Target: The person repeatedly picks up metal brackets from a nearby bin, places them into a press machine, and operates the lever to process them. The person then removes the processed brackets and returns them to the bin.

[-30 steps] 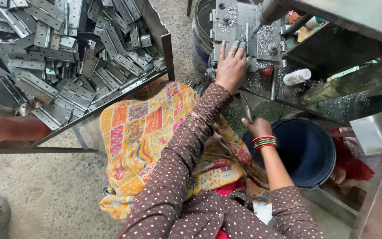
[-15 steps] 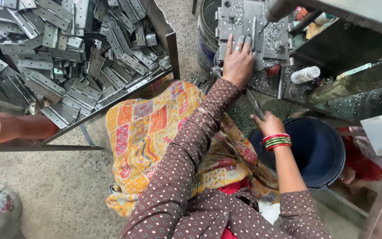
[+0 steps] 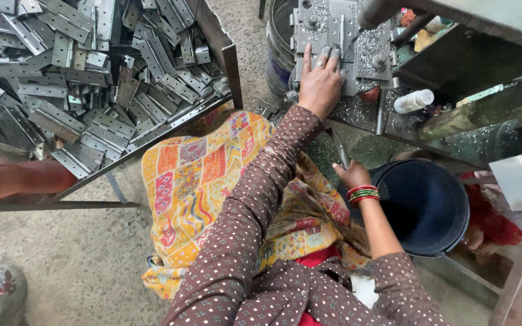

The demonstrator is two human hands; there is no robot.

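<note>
Top middle of the frame, left hand (image 3: 319,84) presses flat, fingers spread, on the press plate (image 3: 339,36); right hand (image 3: 351,175) pinches a metal strip (image 3: 339,148), looks mid-loading, next needs careful lining up

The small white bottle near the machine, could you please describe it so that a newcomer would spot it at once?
Start at the grey metal press plate at the top, where the left hand lies flat. Look right of that plate, past the metal shavings, to the dark ledge beside it. There lies the small white bottle, tipped on its side; it is the only white, rounded thing among grey metal parts.
</note>
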